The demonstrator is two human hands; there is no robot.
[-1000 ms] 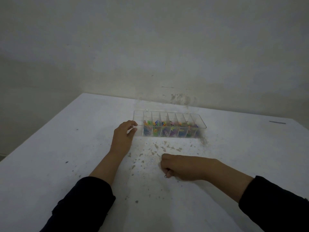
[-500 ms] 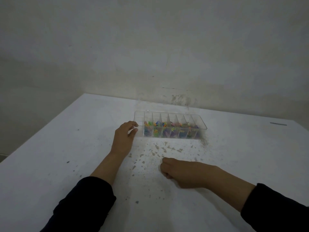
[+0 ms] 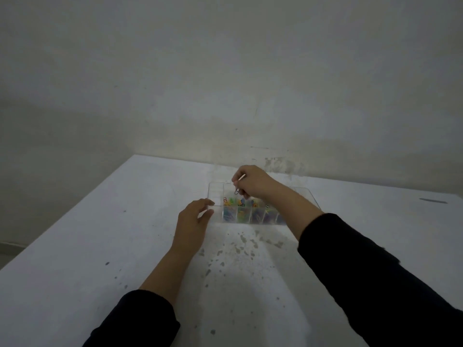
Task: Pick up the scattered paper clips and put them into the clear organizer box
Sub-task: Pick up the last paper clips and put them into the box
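Note:
A clear organizer box [image 3: 215, 194] with several compartments lies on the white table [image 3: 75, 246], near the far edge. Coloured paper clips [image 3: 240, 202] fill most compartments. My right hand [image 3: 251, 181] hovers over the box's left part and pinches a dark paper clip [image 3: 236, 191], which dangles from the fingertips above a compartment. My left hand [image 3: 193, 225] grips the box's left end, thumb and fingers curled round its corner. I see no loose clips on the table.
The table top is stained with dark specks [image 3: 240, 246] in front of the box. A bare wall [image 3: 225, 83] rises right behind the table. A small dark mark [image 3: 433, 200] lies at the far right.
My right hand has lifted from the table in front of the box, carrying a clip, and now hangs over the box. My left hand has stayed at the box's left end.

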